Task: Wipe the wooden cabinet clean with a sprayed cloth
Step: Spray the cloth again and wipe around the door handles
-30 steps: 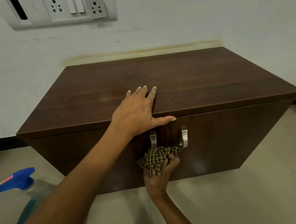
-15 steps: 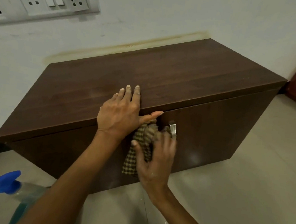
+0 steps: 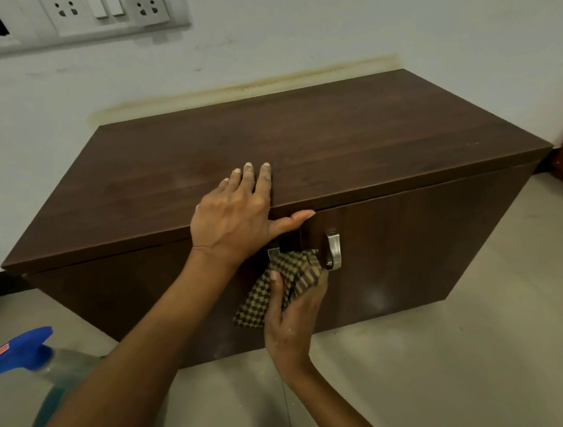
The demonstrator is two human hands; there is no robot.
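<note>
Wooden cabinet (image 3: 313, 154) mid-wipe: right hand (image 3: 294, 314) clutches checked cloth (image 3: 280, 285) at front centre by handles (image 3: 333, 251); left hand (image 3: 235, 219) flat, gripping nothing, on top's front edge. Doors largely unwiped, likely.

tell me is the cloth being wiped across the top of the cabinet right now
No, the right hand presses the checked cloth against the cabinet front, below the top edge.

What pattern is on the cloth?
A small brown-and-tan check; the cloth shows best in the head view.
</note>
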